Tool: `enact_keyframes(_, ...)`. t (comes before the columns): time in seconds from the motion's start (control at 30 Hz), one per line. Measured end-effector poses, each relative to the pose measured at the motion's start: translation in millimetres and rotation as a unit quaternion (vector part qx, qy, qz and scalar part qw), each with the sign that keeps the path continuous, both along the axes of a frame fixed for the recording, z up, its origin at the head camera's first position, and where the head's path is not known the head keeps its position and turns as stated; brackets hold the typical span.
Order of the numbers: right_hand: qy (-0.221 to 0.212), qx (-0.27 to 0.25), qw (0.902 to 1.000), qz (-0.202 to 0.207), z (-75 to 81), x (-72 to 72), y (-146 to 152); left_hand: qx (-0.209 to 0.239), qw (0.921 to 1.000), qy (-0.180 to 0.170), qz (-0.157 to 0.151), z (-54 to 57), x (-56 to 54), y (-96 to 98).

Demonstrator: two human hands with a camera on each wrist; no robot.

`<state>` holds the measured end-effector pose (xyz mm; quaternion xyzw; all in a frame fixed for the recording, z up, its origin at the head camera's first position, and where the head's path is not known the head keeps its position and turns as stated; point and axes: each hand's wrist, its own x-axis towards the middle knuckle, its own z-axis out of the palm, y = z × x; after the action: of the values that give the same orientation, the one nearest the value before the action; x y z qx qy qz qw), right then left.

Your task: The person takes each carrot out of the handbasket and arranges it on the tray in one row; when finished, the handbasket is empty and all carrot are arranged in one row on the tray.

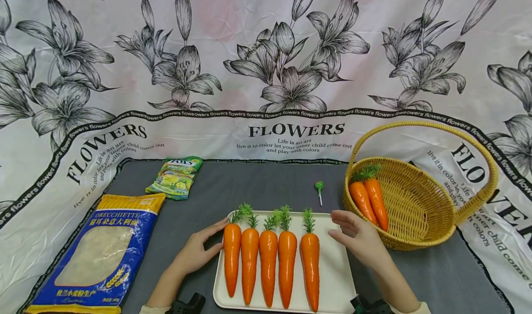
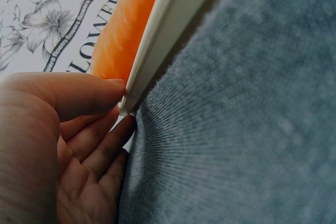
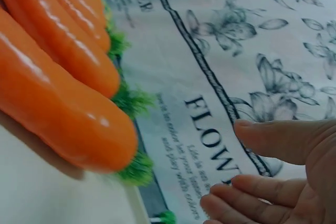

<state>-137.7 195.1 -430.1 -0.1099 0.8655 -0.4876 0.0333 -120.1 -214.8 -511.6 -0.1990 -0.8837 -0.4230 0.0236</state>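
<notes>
Five carrots on the tray, hands at its sides

Left hand: thumb at the rim of the white tray, fingers fairly straight, beside the outermost carrot. Right hand: thumb and fingers wide apart, holding nothing, near the far right corner. Five carrots lie side by side on the tray, the rightmost set slightly apart. Judgement: the work seems to be handling the tray by its edges; best done with even contact on both sides, tray level, since glossy rounded carrots could roll.

Surface: grey cloth; pasta bag and sweets packet left, lollipop beyond, wicker basket right with two carrots. Behind: white lily-print drape.
</notes>
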Motion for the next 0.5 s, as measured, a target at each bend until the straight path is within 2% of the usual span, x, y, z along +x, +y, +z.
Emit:
enact_keyframes(0.13, 0.027, -0.036, 0.9989, -0.014, 5.2, -0.5, 10, 0.010, 0.9998, -0.016, 0.002, 0.1, 0.5, -1.9)
enact_keyframes(0.27, 0.059, -0.075, 0.9950, -0.026, 10.2, -1.0, 22, 0.010, 0.9999, -0.010, -0.003, 0.3, 0.1, -2.9)
enact_keyframes(0.4, 0.087, -0.078, 0.9921, -0.045, 19.1, -2.5, 35, 0.006, 1.0000, 0.002, -0.007, 0.6, -1.0, -2.7)
enact_keyframes(0.5, 0.096, -0.060, 0.9920, -0.057, 27.7, -6.3, 45, 0.005, 0.9999, 0.008, -0.007, 0.0, -1.7, -2.9)
